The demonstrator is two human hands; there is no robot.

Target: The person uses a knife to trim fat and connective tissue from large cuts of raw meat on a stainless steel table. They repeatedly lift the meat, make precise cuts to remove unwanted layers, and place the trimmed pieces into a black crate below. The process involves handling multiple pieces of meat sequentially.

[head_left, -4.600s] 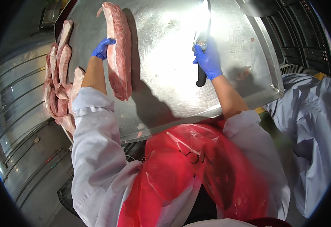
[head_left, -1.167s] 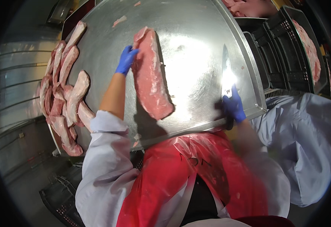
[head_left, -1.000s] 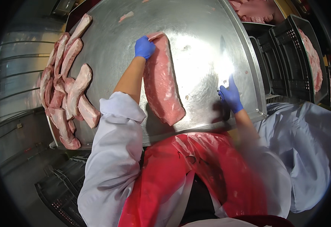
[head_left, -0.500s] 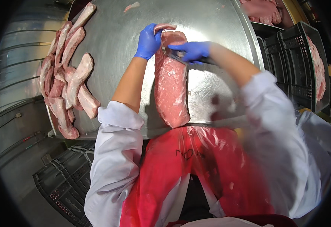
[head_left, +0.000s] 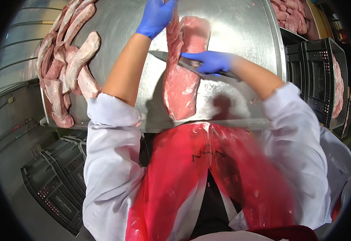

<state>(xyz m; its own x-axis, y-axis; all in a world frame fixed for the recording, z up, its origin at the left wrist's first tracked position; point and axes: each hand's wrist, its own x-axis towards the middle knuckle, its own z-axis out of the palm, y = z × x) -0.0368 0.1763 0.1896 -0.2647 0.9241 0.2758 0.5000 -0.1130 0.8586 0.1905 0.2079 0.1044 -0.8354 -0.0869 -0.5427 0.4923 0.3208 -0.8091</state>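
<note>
A long piece of pink raw meat (head_left: pixel 182 90) lies lengthwise in front of me on the metal table (head_left: pixel 239 48). My left hand (head_left: pixel 156 17), in a blue glove, is closed on the upper end of a meat strip (head_left: pixel 174 38) along its left side, partly parted from the main piece. In my right hand (head_left: pixel 211 62), also gloved in blue, I grip a knife (head_left: pixel 159 55). Its blade passes through the meat under the strip, and the tip shows on the left side. Some of the handle is hidden by my fingers.
Several long pale-pink meat pieces (head_left: pixel 79 60) are piled along the table's left edge. Black crates (head_left: pixel 310 76) stand to the right, one with meat in it, and a tray of meat (head_left: pixel 289 16) sits at the far right. More black crates (head_left: pixel 59 188) stand low on the left.
My left hand has moved up and away, lifting a longer strip from the meat. The knife in my right hand has gone deeper along the piece, its tip now out on the left.
</note>
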